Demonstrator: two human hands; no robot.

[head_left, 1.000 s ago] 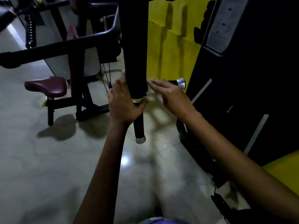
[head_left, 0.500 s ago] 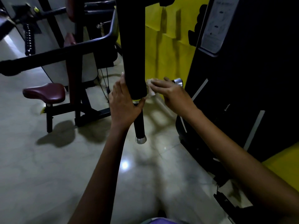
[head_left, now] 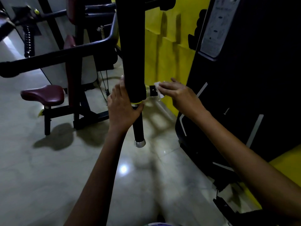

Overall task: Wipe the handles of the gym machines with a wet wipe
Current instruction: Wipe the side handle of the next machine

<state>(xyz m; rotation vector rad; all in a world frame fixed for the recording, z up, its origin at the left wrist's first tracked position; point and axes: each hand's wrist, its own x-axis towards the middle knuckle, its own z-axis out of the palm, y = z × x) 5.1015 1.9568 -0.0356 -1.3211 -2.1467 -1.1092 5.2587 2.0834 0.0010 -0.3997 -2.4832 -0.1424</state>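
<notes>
Head view: a dim gym with big machines.
Floor (head_left: 48,176): shiny and pale, with dark shadows on it.
Wall (head_left: 171,54): yellow, behind the hands.
Black post (head_left: 133,46): fat and padded, hanging straight down in the middle.
Seat (head_left: 43,95): dark red, on the left, well apart from the hands.
Left hand (head_left: 123,108): fingers wrapped around the bottom of the black post, gripping it.
Right hand (head_left: 179,95): fingers curled, pressing the wipe on the handle.
Handle (head_left: 152,92): short and black, sticking out sideways from the post.
Wet wipe (head_left: 158,88): white, on the handle under the right fingers.
</notes>
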